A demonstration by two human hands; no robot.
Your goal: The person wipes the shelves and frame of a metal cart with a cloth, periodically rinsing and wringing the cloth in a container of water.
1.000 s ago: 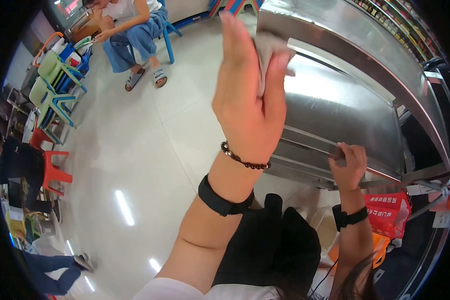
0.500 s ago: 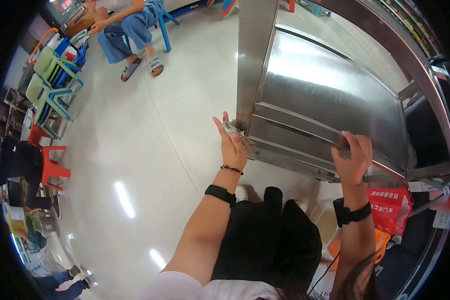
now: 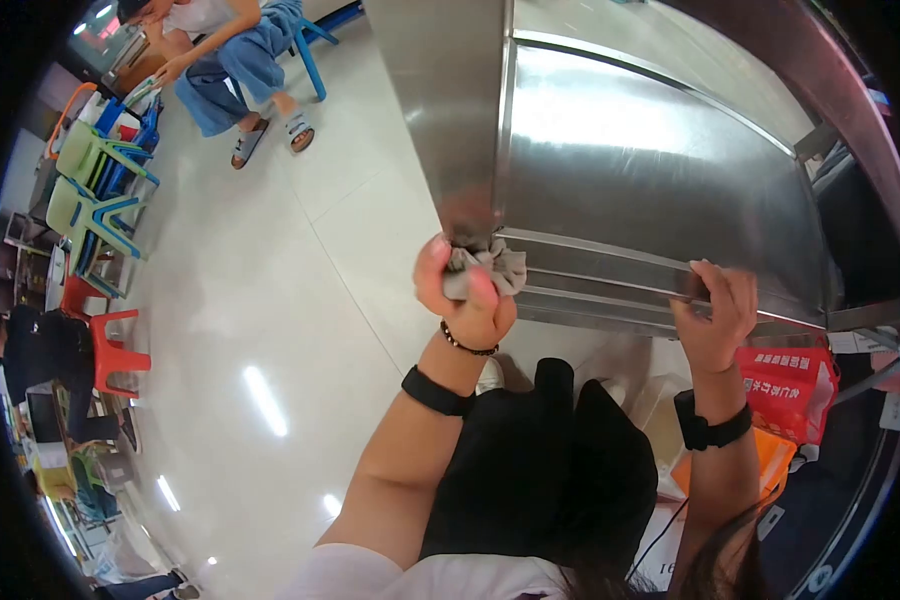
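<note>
My left hand (image 3: pixel 465 295) is closed around a crumpled grey cloth (image 3: pixel 485 270), which presses against the lower corner of an upright steel post (image 3: pixel 445 110). The post joins a shiny metal panel (image 3: pixel 650 150) with parallel steel rails (image 3: pixel 610 272) along its lower side. My right hand (image 3: pixel 718 310) grips the rail at its right part, the fingers curled over the edge. Both wrists wear black bands.
A person (image 3: pixel 235 70) sits at the top left on a blue chair. Stacked green chairs (image 3: pixel 90 210) and a red stool (image 3: pixel 120 350) stand at the left, near another person (image 3: pixel 45 350). A red bag (image 3: pixel 790 390) and an orange bag (image 3: pixel 770 460) lie at the lower right.
My left hand has gone from spread fingers to closed around the cloth. The steel post and panel appear shifted and tilted in view. My right hand stays on the rail.
</note>
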